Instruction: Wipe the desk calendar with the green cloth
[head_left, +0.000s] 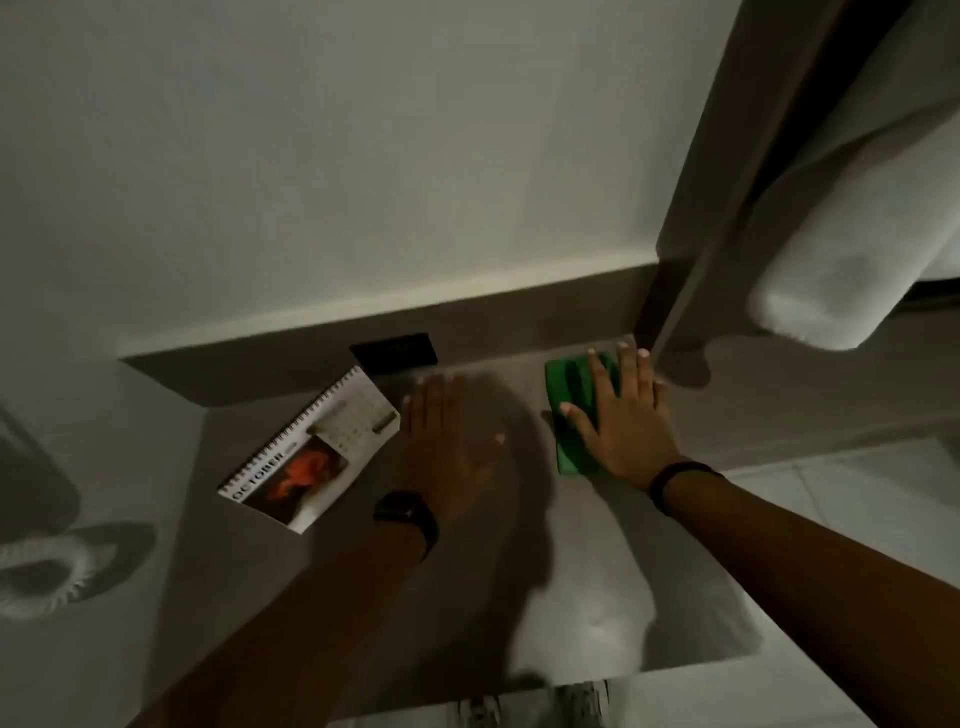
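Observation:
A spiral-bound desk calendar (317, 449) lies flat on the brown desk (493, 597), showing "OCTOBER" and an orange picture. My left hand (449, 441) rests flat on the desk just right of the calendar, fingers spread, its edge near the calendar's corner. A folded green cloth (571, 395) lies at the desk's far right. My right hand (618, 415) lies palm down on top of the cloth, fingers extended, covering much of it.
A black rectangular object (395, 353) sits against the low back ledge behind the calendar. A white towel (852, 234) hangs at the upper right beside a brown vertical panel (727, 208). A grey fluffy slipper (57, 566) lies on the floor at left.

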